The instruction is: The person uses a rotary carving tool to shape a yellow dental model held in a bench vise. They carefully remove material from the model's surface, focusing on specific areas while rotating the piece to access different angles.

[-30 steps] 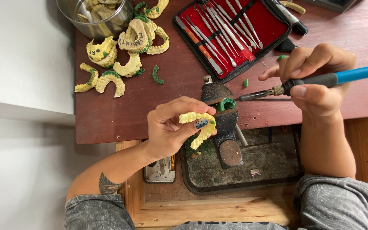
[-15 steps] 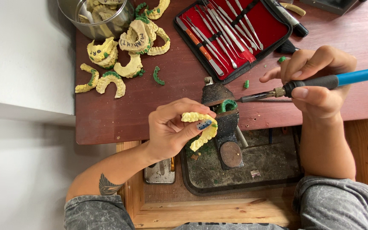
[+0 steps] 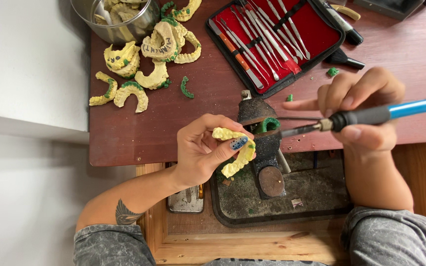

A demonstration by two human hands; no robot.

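My left hand point(image 3: 204, 150) grips a yellow arch-shaped dental cast point(image 3: 236, 150) just in front of the table edge, thumb on top of it. My right hand point(image 3: 363, 111) holds a blue-handled heated tool point(image 3: 371, 115) like a pen. Its metal tip points left at a dark burner-like stand point(image 3: 262, 143) with a green wax piece point(image 3: 270, 123) in its cup. The tip is close to the green wax, a little to its right.
Several yellow casts with green wax point(image 3: 146, 64) lie at the back left beside a metal bowl point(image 3: 124, 22) holding more. A red-lined case of metal instruments point(image 3: 272, 39) lies open at the back. A dark tray point(image 3: 282, 202) sits in the wooden drawer point(image 3: 252, 246) below.
My right hand and the tool have shifted slightly left, bringing the tip closer to the green wax on the stand. My left hand keeps the cast in nearly the same place.
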